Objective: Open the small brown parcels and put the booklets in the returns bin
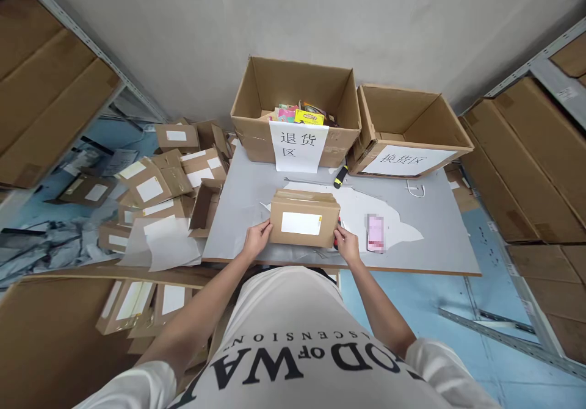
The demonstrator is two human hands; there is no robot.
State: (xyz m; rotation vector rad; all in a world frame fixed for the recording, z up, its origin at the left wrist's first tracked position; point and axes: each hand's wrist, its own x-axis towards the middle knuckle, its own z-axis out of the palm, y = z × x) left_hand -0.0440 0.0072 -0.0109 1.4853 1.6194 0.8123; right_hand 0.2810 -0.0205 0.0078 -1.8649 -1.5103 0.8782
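A small brown cardboard parcel [304,217] with a white label on its near side stands on the grey table [439,238] close to its front edge. My left hand [257,238] grips the parcel's left end and my right hand [347,244] grips its right end. A pink phone [376,233] lies flat just right of my right hand. White paper scraps [366,210] lie under and behind the parcel.
Two open cardboard boxes stand at the back: the left box [256,101] holds colourful packets and bears a paper sign, the right box [412,131] looks empty. A black-and-yellow tool [340,177] lies between them. Several labelled parcels [151,183] pile up left of the table. Shelving flanks both sides.
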